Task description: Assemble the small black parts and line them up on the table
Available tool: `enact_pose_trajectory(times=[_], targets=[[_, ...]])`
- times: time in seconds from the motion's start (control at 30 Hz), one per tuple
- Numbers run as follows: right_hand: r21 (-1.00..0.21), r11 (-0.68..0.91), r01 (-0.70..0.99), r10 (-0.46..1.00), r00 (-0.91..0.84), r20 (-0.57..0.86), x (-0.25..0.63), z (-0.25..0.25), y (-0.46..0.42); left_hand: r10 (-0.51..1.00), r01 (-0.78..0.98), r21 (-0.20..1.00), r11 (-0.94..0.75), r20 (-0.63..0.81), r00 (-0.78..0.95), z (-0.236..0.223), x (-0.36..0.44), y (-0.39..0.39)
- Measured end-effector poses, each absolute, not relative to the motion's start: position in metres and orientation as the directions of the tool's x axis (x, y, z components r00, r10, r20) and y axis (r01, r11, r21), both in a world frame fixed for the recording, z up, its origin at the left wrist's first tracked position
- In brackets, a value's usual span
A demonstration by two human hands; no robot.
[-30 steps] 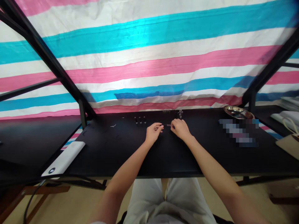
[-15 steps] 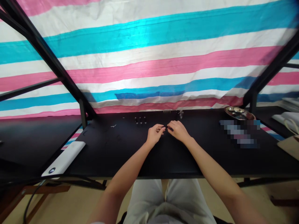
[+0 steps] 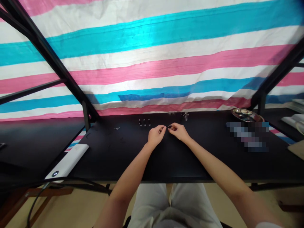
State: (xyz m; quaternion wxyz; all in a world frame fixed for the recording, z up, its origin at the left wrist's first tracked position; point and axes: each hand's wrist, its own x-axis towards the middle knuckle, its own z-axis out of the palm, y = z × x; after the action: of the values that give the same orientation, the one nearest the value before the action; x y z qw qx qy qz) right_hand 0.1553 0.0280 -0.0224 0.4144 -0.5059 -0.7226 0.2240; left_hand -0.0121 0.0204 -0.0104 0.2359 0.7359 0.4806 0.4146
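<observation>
Over the middle of the black table (image 3: 114,152), my left hand (image 3: 155,134) is closed in a pinch; whatever lies between its fingertips is too small to make out. Just to its right, my right hand (image 3: 180,131) pinches a small dark piece with a light end, whose kind I cannot tell. A narrow gap separates the two hands. Behind my left hand stand three small dark cylinders (image 3: 144,122) with pale ends, in a row. Farther back is a row of several tiny metallic pieces (image 3: 171,113), with a little cluster of clear or silvery bits (image 3: 186,116) to its right.
A shiny metal dish (image 3: 247,115) stands at the back right, beside a blurred-out patch. At the left lies a long white box (image 3: 67,162) with a round display and a cable. A thin white scrap (image 3: 117,128) lies left of the cylinders. Striped sheeting (image 3: 152,63) hangs behind.
My hands have drawn slightly apart, where their fingertips nearly met before. The right hand has turned a little, showing the dark piece more. The whole view has shifted slightly.
</observation>
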Motion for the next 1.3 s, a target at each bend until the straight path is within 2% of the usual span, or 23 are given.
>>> enact_pose_trajectory(times=[0.13, 0.27, 0.4, 0.57, 0.8, 1.3], targets=[[-0.85, 0.308, 0.427, 0.951, -0.105, 0.292, 0.15, -0.03, 0.053, 0.894, 0.768, 0.492, -0.41, 0.383, 0.233, 0.005, -0.027, 0.023], [-0.824, 0.332, 0.459, 0.943, -0.149, 0.297, 0.136, -0.024, 0.078, 0.943, 0.927, 0.238, -0.291, 0.235, 0.235, 0.015, -0.038, 0.026], [-0.79, 0.362, 0.496, 0.932, -0.183, 0.312, 0.114, -0.015, 0.097, 0.972, 0.967, 0.116, -0.227, 0.087, 0.218, 0.019, -0.046, 0.027], [-0.791, 0.319, 0.523, 0.947, -0.212, 0.242, 0.089, -0.022, 0.114, 0.986, 0.981, 0.098, -0.167, 0.011, 0.167, 0.021, -0.048, 0.026], [-0.663, 0.26, 0.702, 0.965, -0.212, 0.155, 0.08, -0.03, 0.121, 0.992, 0.985, 0.116, -0.127, -0.009, 0.129, 0.025, -0.047, 0.024], [-0.622, 0.273, 0.734, 0.952, -0.299, 0.065, 0.082, -0.014, 0.115, 0.981, 0.971, 0.139, -0.195, 0.021, 0.194, 0.023, -0.04, 0.021]])
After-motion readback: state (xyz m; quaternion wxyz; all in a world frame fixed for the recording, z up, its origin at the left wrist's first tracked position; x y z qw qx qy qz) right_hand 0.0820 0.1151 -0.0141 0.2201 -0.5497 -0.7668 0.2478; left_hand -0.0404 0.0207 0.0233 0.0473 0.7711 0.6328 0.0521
